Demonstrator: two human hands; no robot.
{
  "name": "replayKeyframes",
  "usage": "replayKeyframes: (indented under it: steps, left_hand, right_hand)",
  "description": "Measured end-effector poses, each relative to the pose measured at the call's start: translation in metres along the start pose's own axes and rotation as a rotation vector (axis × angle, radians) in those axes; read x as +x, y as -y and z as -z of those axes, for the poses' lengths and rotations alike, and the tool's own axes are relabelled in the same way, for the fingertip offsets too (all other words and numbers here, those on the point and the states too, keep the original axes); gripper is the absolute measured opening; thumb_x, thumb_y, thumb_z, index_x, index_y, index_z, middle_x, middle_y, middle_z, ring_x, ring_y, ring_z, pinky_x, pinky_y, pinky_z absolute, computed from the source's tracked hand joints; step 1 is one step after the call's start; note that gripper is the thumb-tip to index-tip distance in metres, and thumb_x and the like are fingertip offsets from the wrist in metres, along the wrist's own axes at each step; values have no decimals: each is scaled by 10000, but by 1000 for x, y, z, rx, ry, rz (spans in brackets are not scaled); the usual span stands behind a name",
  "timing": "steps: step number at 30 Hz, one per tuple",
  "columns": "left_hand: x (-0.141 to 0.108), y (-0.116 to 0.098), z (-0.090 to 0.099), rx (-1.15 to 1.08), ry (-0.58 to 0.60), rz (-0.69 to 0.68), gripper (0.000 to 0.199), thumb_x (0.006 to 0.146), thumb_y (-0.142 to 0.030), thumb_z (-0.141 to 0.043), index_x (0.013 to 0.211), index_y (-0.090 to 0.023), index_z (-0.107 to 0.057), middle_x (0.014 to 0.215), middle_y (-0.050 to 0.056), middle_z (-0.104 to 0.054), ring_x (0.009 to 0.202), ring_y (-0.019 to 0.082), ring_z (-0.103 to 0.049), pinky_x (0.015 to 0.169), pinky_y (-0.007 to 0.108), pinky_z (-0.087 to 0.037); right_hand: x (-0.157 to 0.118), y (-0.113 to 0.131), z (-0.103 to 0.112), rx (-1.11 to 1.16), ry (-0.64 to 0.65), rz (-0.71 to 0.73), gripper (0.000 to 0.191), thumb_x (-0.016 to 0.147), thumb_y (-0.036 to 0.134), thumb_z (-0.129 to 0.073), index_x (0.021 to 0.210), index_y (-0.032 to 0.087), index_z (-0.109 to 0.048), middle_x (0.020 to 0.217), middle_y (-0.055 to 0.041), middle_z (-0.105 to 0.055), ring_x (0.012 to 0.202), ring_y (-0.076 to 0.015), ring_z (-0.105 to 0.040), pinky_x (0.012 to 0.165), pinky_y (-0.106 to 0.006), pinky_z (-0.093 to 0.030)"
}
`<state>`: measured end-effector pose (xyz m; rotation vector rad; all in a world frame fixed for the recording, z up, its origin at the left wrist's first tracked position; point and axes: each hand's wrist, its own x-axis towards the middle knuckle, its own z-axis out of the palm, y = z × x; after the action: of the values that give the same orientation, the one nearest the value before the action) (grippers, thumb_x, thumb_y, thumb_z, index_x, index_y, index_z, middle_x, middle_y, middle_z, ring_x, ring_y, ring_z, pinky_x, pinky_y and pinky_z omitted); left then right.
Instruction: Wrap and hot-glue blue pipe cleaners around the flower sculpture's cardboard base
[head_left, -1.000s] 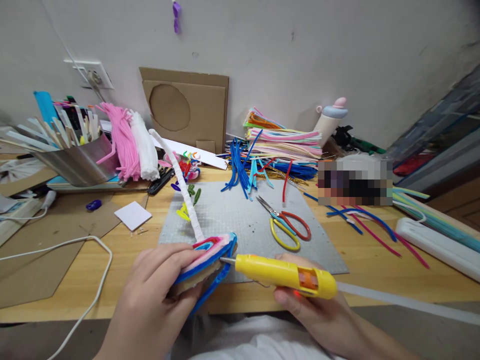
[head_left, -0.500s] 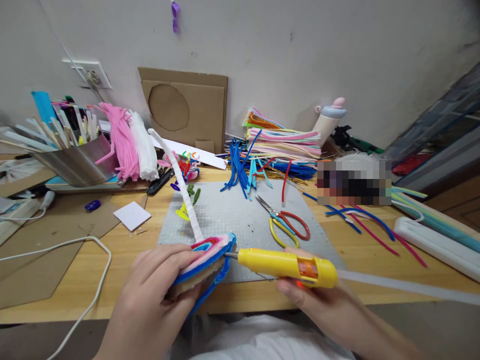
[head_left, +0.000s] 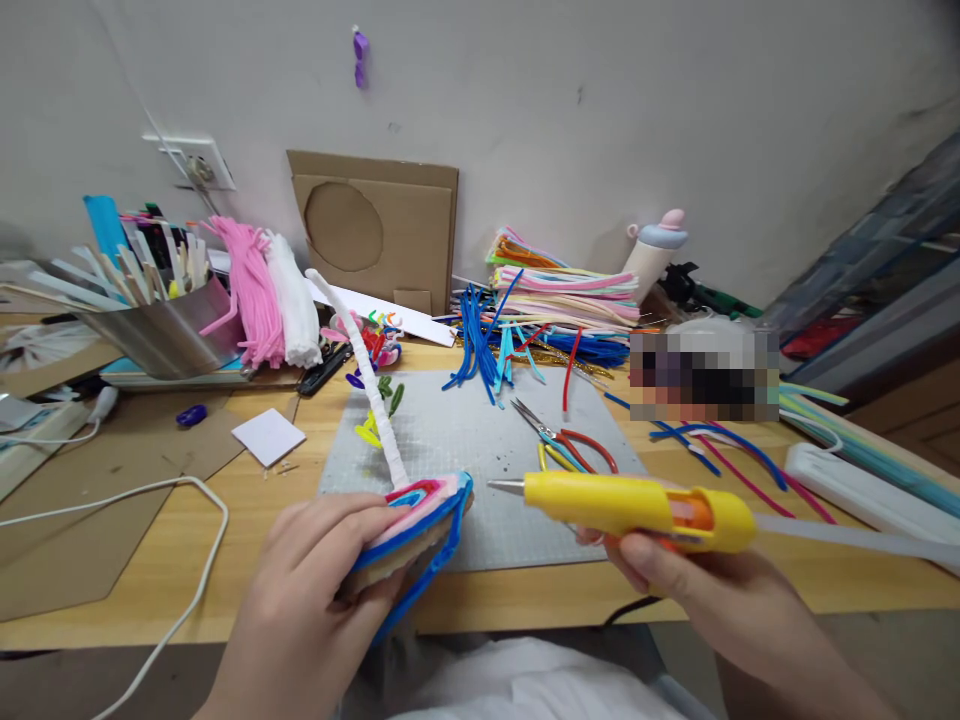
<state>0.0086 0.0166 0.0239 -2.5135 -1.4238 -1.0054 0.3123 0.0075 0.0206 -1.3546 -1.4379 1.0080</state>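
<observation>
My left hand [head_left: 322, 580] is closed round a cardboard craft piece [head_left: 412, 560] whose top is covered in pink, white and blue pipe cleaners. A white wrapped stem [head_left: 367, 375] rises from it, leaning left. One blue pipe cleaner [head_left: 424, 588] hangs loose along the near edge of the piece. In my right hand [head_left: 675, 570] is a yellow hot glue gun [head_left: 600, 503], with a clear glue stick [head_left: 840, 535] out of its back. Its metal nozzle points left and is apart from the craft piece. Scissors [head_left: 570, 450] with red and yellow handles lie behind the gun.
A grey cutting mat [head_left: 480, 430] lies mid-table under blue pipe cleaners [head_left: 476, 345]. Pipe cleaner bundles [head_left: 562, 285] and a cardboard panel [head_left: 420, 225] stand by the wall. At left are a metal holder [head_left: 165, 330] and a white cable [head_left: 210, 560]; a power strip [head_left: 862, 495] is at right.
My right hand has drawn the glue gun away to the right, so its nozzle has left the edge of the craft piece. My left hand keeps its hold almost unmoved.
</observation>
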Motion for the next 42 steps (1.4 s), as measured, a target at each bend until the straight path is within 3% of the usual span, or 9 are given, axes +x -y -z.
replayKeyframes:
  steps: [5, 10, 14, 18, 24, 27, 32, 38, 42]
  left_hand:
    - [2, 1, -4, -26, 1, -18, 294, 878, -154, -586, 1138, -287, -622, 1076, -18, -714, 976, 167, -638, 882, 316, -429]
    - [18, 1, -23, -83, -34, -77, 278, 876, -79, -549, 1067, -253, -652, 1036, -12, -736, 968, 150, -667, 896, 318, -414]
    - [31, 4, -35, -91, -73, -121, 226, 904, -118, -561, 1058, -241, -671, 1043, 3, -746, 950, 153, -678, 872, 322, -408]
    - [36, 15, -46, -21, -115, -148, 243, 888, -91, -576, 1066, -235, -657, 1036, 14, -746, 949, 172, -676, 879, 345, -403]
    - [33, 40, -77, 57, -107, -204, 267, 874, -65, -550, 1092, -199, -628, 1066, 65, -722, 992, 202, -650, 907, 376, -464]
    - [26, 41, -84, 71, -52, -202, 257, 903, -106, -533, 1122, -201, -629, 1118, 80, -703, 1048, 226, -634, 930, 403, -476]
    - [10, 34, -83, 89, 147, -165, 380, 921, -183, -566, 1296, -249, -571, 1278, 77, -645, 1174, 263, -589, 1016, 468, -449]
    - [1, 36, -86, 71, 333, -144, 508, 875, -142, -610, 1358, -276, -532, 1346, 81, -602, 1206, 292, -571, 1018, 530, -477]
    - [1, 35, -83, 41, 419, -145, 589, 851, -126, -635, 1397, -296, -495, 1385, 79, -576, 1252, 303, -551, 1030, 550, -492]
  right_hand:
    - [3, -23, -2, 242, -50, 50, 277, 879, 493, -683, 886, 225, -753, 807, -77, -751, 499, -137, -552, 447, -263, -478]
    - [6, -29, -5, 285, -93, 15, 285, 863, 502, -705, 852, 224, -768, 805, -73, -746, 498, -124, -532, 465, -267, -462]
    - [5, -30, -9, 291, -115, -12, 343, 817, 553, -733, 824, 213, -779, 804, -75, -746, 488, -114, -519, 451, -261, -431]
    - [3, -30, -13, 318, -174, -46, 354, 793, 570, -750, 806, 218, -780, 797, -65, -742, 506, -109, -512, 478, -263, -425]
    - [5, -40, -12, 291, -132, -28, 349, 813, 553, -733, 829, 206, -769, 789, -76, -734, 493, -120, -514, 473, -278, -417]
    - [5, -42, -14, 279, -109, -40, 380, 811, 568, -724, 826, 190, -768, 769, -82, -729, 496, -126, -518, 478, -280, -410]
    - [4, -37, -20, 290, -168, -111, 439, 789, 608, -717, 829, 173, -757, 786, -79, -720, 507, -122, -489, 503, -292, -388]
    - [9, -46, -17, 241, -138, -131, 423, 870, 598, -625, 866, 191, -741, 538, -2, -556, 541, -147, -472, 529, -284, -380]
    - [13, -58, -19, 314, -127, -132, 387, 885, 562, -626, 924, 187, -717, 747, -50, -687, 557, -131, -501, 559, -285, -414]
